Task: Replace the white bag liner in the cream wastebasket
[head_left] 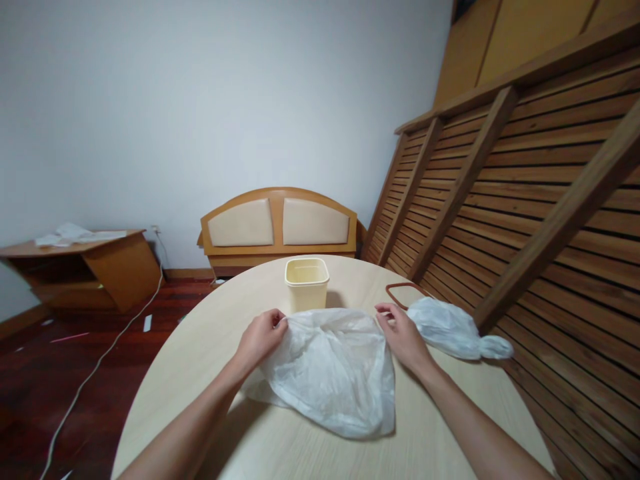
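A thin white plastic bag [333, 373] hangs and spreads over the near middle of the round table. My left hand [263, 337] pinches its upper left edge between thumb and fingers. At the bag's upper right edge is my right hand [403, 337], its fingers bent and slightly apart, with the tips beside the plastic. I see no part of the bag clearly gripped there. Just behind the bag stands a pale yellow square bin [307, 293], upright, its lower front hidden by the plastic.
On the light wooden table [210, 333], a bunched white bag [445, 327] and a brown loop-shaped frame [397, 287] lie at the right. A slatted wooden panel [500, 200] leans close by. A cable [107, 353] crosses the floor left of the table.
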Available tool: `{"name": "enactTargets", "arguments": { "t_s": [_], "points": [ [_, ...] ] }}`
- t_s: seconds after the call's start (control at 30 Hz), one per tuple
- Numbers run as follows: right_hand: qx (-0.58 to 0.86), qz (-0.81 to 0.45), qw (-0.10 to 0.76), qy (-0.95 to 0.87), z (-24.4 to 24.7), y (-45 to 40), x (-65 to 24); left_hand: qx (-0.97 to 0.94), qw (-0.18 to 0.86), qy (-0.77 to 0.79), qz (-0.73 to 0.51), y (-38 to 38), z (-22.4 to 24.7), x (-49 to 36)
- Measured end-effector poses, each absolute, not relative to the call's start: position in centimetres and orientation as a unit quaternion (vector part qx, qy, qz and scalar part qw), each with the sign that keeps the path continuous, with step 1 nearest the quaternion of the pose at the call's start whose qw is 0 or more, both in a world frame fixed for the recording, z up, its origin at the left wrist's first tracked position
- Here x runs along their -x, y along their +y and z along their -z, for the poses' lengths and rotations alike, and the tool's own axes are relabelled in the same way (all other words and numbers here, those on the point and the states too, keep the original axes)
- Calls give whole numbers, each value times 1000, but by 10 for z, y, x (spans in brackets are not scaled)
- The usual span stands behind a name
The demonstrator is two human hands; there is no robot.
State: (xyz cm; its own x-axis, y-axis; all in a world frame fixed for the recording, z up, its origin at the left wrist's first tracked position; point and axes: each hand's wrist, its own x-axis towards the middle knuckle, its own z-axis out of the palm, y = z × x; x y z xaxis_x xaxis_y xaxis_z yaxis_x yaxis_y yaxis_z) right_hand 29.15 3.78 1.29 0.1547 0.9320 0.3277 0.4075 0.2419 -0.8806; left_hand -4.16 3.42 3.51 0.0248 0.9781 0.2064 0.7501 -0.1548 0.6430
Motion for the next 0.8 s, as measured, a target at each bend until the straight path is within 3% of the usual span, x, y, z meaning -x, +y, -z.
{"name": "enactTargets", "arguments": {
  "t_s": [0.13, 0.27, 0.4, 0.67, 0.8],
  "points": [
    [538, -148, 434, -707, -24, 21, -276, -698, 188, 621, -303, 30, -39, 41],
    [509, -144, 333, -781, -19, 8, -264, -721, 184, 607, -279, 22, -44, 37],
    [500, -142, 264, -812, -9, 9, -264, -745, 110, 615, -236, 10, -53, 31],
    [484, -134, 262, -824, -16, 5, -259, -769, 119, 610, -152, -4, -59, 21],
    [411, -151, 212, -874, -17, -10, -242, -786, 150, 579, -155, -10, -56, 11]
  ]
}}
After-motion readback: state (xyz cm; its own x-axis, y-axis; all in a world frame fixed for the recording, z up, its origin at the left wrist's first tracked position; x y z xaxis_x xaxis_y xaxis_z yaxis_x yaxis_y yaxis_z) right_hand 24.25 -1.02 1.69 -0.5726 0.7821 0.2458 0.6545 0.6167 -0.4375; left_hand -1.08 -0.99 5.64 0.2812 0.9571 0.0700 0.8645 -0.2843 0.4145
